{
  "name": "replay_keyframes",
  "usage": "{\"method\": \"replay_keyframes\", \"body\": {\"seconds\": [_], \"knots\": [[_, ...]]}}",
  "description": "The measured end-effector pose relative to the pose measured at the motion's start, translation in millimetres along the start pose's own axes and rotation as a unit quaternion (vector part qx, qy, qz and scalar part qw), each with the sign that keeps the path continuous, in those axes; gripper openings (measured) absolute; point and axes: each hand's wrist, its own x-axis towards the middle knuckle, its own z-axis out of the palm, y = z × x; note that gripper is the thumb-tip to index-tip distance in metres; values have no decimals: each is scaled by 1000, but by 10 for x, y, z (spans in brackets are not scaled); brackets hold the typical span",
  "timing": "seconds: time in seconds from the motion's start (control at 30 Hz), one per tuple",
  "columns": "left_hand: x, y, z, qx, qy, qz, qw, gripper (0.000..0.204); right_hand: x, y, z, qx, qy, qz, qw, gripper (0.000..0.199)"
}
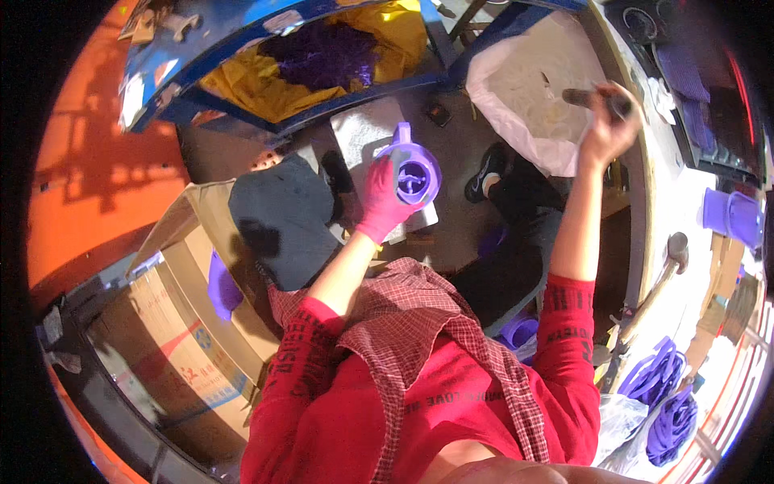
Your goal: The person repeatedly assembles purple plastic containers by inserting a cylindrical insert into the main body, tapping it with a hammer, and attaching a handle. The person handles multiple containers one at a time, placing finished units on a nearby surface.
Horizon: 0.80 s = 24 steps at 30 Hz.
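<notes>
My left hand (380, 198), in a pink glove, is closed on the side of a round purple plastic jug (434, 171). The jug's handle-like tab points away from me, and spoke-like ribs show inside its round opening. Up at the right, my bare right hand (610, 133) is wrapped round a dark short-handled tool (579, 98); its exact kind is too blurred to make out. That tool hangs over the edge of a big bag with a pale lining (528, 89), well apart from the jug. Small pale scraps lie inside the bag.
A blue metal frame (355, 98) holds a yellow sack (403, 32) with purple pieces. At left stands an open cardboard box (173, 339) with a purple part inside. A white worktop (685, 210) runs along the right, bearing a hammer (677, 250) and a purple container (732, 218).
</notes>
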Motion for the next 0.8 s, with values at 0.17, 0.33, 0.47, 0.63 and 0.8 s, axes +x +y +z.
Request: {"method": "replay_keyframes", "body": {"seconds": [0.17, 0.33, 0.47, 0.63, 0.8], "knots": [[62, -46, 32, -33, 27, -11, 999, 94, 11, -1420, -556, 498, 1, 33, 867, 43], [-6, -173, 97, -67, 29, -3, 997, 100, -990, -1801, 482, 569, -109, 225, 783, 19], [-45, -215, 125, -30, 4, 6, 1000, 106, -1337, -1422, 942, 422, -142, 270, 854, 14], [26, -288, 160, -26, 52, 70, 996, 108, -1448, -1268, 987, 418, -96, 326, 843, 16], [-27, -252, 175, -18, 25, 36, 999, 93, -1420, -1282, 1044, 317, -124, 451, 825, 21]]}}
